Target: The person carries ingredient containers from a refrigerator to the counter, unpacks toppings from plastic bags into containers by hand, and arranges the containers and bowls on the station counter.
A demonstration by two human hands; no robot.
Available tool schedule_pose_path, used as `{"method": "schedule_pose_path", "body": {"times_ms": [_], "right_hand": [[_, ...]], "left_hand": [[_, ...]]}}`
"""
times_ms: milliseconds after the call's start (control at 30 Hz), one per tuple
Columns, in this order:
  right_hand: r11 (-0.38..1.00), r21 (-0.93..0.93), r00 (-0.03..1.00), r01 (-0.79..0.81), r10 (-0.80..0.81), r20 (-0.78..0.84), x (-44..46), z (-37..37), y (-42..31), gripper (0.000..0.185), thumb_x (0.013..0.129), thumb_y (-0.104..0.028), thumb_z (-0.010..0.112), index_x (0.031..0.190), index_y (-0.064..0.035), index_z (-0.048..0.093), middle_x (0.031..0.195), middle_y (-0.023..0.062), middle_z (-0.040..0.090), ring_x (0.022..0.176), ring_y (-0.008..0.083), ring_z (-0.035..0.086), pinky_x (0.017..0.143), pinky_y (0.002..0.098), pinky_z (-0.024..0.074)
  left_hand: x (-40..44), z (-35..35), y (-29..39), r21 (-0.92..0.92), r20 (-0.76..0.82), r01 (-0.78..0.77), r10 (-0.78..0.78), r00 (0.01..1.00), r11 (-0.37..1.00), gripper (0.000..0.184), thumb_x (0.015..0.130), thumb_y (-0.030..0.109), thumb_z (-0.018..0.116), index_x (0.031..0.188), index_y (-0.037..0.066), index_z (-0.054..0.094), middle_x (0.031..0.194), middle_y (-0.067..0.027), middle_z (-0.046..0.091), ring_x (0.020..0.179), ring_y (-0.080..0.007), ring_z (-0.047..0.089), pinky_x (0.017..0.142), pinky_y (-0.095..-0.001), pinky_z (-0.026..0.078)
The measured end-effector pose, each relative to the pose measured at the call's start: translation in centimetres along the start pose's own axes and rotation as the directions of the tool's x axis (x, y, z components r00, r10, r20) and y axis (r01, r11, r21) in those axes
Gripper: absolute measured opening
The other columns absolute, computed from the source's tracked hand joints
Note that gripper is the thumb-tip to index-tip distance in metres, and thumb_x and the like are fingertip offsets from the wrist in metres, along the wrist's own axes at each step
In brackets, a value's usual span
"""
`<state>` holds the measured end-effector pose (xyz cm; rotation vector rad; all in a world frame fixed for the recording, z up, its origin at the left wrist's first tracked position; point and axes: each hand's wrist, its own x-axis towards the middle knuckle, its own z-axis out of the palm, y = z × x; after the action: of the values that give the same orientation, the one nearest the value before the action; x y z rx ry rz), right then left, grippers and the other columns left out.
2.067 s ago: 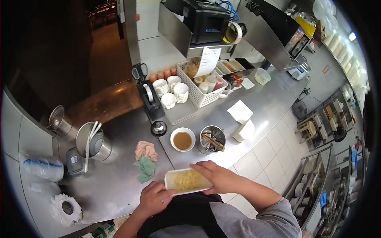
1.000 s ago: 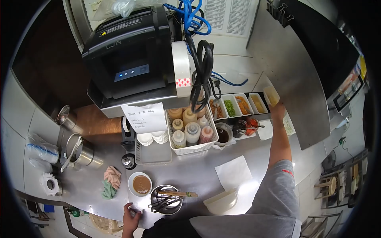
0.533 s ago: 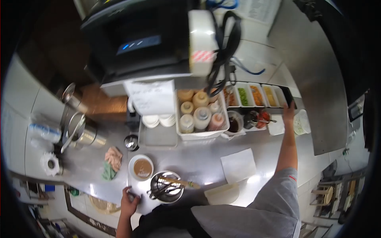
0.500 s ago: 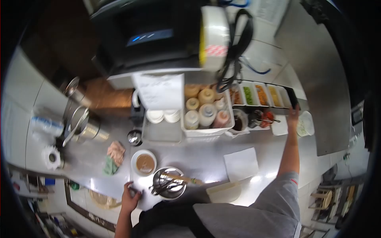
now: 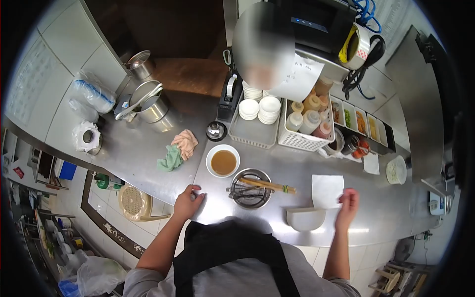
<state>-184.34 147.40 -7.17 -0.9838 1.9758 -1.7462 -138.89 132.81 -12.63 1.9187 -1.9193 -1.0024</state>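
My left hand (image 5: 189,203) rests at the counter's front edge, holding nothing, its thumb and forefinger apart. Beside it are a white bowl of brown liquid (image 5: 223,162) and a metal bowl (image 5: 269,198) containing dark metal utensils. Wooden chopsticks (image 5: 267,183), bound with a green band, lie across that bowl. My right hand (image 5: 349,202) is at the right edge of a white paper sheet (image 5: 327,191), fingers curled and fingertips overlapping the edge. What those fingers hold, if anything, is hidden. A half-round white piece (image 5: 305,219) lies just below the paper.
Behind stand a basket of squeeze bottles (image 5: 303,137), a tray (image 5: 252,132) with small white dishes, a call bell (image 5: 216,130) and topping tubs (image 5: 360,120). Crumpled cloths (image 5: 179,150) and metal pots (image 5: 154,110) are leftward. A clear tub (image 5: 396,170) stands right. A blurred patch covers the back.
My right hand has come back from the topping tubs to the paper's edge. My left hand remains near the counter edge. The camera view has shifted and turned.
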Motion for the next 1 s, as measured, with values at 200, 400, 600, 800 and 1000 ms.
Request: {"method": "schedule_pose_path", "body": {"times_ms": [200, 400, 600, 800, 1000], "right_hand": [[0.984, -0.057, 0.808, -0.167, 0.17, 0.564, -11.8, 9.2, -3.6, 0.005, 0.088, -0.004, 0.059, 0.093, -0.0046, 0.06, 0.074, -0.0009, 0.061, 0.069, 0.0049, 0.055, 0.063, 0.0222, 0.0455], [0.744, -0.452, 0.803, 0.492, -0.187, 0.566, -14.4, 11.6, -6.6, 0.029, 0.075, -0.014, 0.071, 0.101, -0.007, 0.061, 0.102, 0.0122, 0.061, 0.091, 0.0267, 0.06, 0.077, 0.0379, 0.0484], [0.194, -0.94, 0.938, 0.28, 0.154, 0.311, -12.8, 6.0, -4.8, 0.071, 0.064, -0.03, 0.081, 0.125, -0.0169, 0.048, 0.137, 0.0103, 0.042, 0.127, 0.037, 0.037, 0.098, 0.0555, 0.0358], [0.338, -0.898, 0.855, 0.283, 0.335, 0.395, -18.4, 10.3, -8.6, 0.058, 0.063, -0.039, 0.08, 0.11, -0.0132, 0.056, 0.107, 0.0079, 0.062, 0.11, 0.0267, 0.053, 0.099, 0.0574, 0.0308], [0.68, -0.706, 0.897, -0.195, 0.415, 0.152, -19.4, 9.3, -10.5, 0.048, 0.076, -0.034, 0.074, 0.104, -0.0005, 0.054, 0.085, 0.0211, 0.063, 0.079, 0.0387, 0.061, 0.075, 0.0437, 0.0469]], "left_hand": [[-0.5, -1.3, -1.9, -0.23, 0.003, -0.018, 0.019, 1.0, 0.973, 0.027, 0.082, 0.012, 0.064, 0.108, 0.013, 0.058, 0.071, -0.0099, 0.059, 0.062, -0.0175, 0.055, 0.06, -0.0298, 0.045], [0.3, -3.6, -7.0, -0.287, -0.128, -0.293, 0.267, 0.955, 0.912, 0.042, 0.081, -0.003, 0.058, 0.12, 0.012, 0.055, 0.08, -0.0023, 0.053, 0.072, -0.01, 0.048, 0.067, -0.0236, 0.041], [1.3, -6.1, -8.8, -0.701, 0.214, -0.013, 0.227, 0.95, 0.713, 0.033, 0.088, -0.004, 0.05, 0.118, 0.006, 0.06, 0.094, -0.0038, 0.063, 0.074, -0.0089, 0.056, 0.071, -0.0222, 0.048], [-0.3, -9.5, -6.2, -0.594, 0.436, 0.078, 0.239, 0.867, 0.801, 0.033, 0.088, 0.005, 0.056, 0.121, 0.009, 0.06, 0.074, -0.0007, 0.059, 0.066, -0.007, 0.053, 0.063, -0.022, 0.046], [0.6, -9.7, -7.9, -0.487, 0.335, -0.304, 0.497, 0.801, 0.819, 0.022, 0.085, 0.014, 0.063, 0.106, 0.008, 0.066, 0.068, -0.0008, 0.054, 0.065, -0.0075, 0.048, 0.061, -0.0246, 0.042]]}}
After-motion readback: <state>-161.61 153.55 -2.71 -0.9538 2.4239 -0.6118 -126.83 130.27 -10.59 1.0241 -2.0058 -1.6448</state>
